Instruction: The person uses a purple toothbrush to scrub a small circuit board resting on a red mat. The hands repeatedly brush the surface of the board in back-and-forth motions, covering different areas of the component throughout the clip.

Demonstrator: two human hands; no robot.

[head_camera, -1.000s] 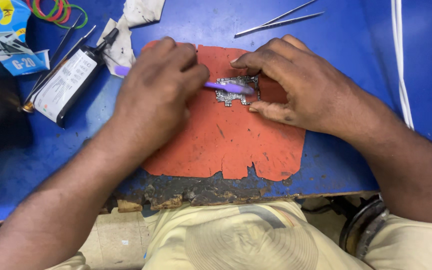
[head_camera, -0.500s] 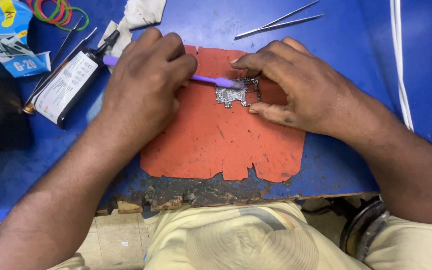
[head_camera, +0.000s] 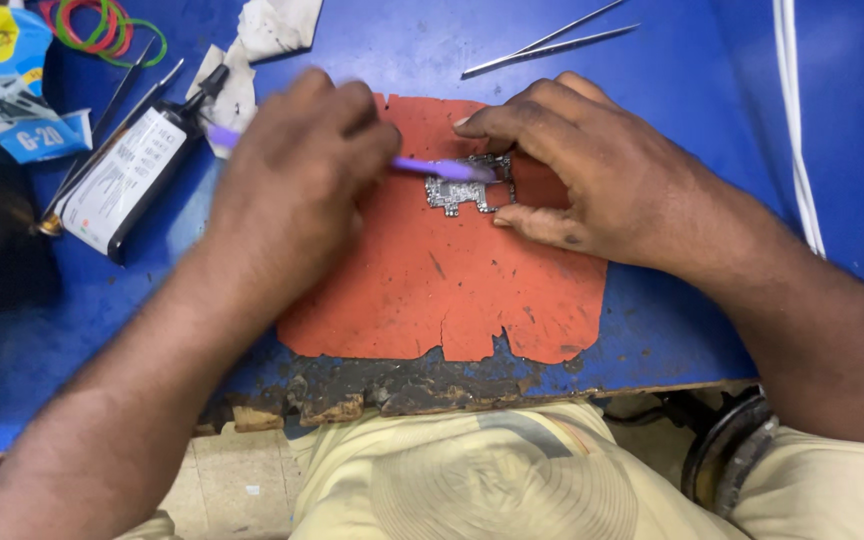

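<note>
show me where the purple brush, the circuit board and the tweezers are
purple brush [head_camera: 430, 167], head view, on its handle.
circuit board [head_camera: 457, 192], head view, on its bare lower left part.
tweezers [head_camera: 552, 43], head view, mid-length of the arms.

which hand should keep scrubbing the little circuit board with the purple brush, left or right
Left, most likely. The left hand already grips the purple brush with its head on the circuit board, while the right hand pins the board to the orange mat with fingertip and thumb.
</note>
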